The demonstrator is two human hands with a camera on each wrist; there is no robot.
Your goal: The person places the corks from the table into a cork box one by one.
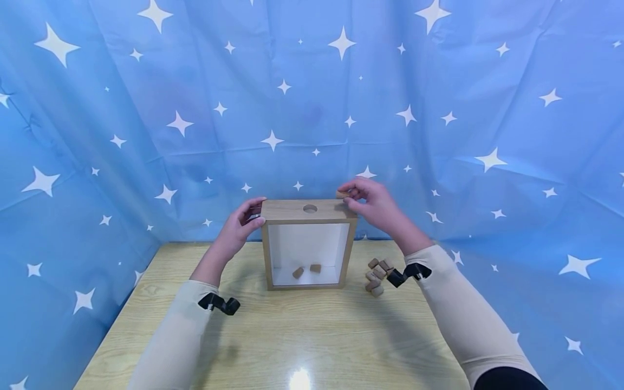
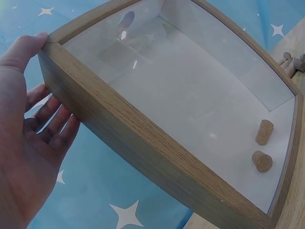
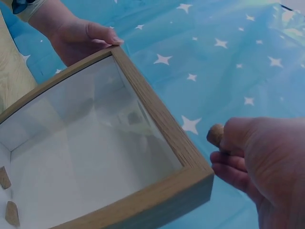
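A wooden shadow box with a clear front and a round hole in its top stands upright on the table. My left hand holds its upper left corner, thumb at the front edge and fingers along the side. Between the fingertips of my right hand a tapered cork is pinched, just above the box's top right end, to the right of the hole. Two corks, one tilted cork and another cork, lie inside at the bottom behind the clear front.
Several loose corks lie in a pile on the wooden table, right of the box and below my right forearm. A blue curtain with white stars hangs behind the table and at its sides.
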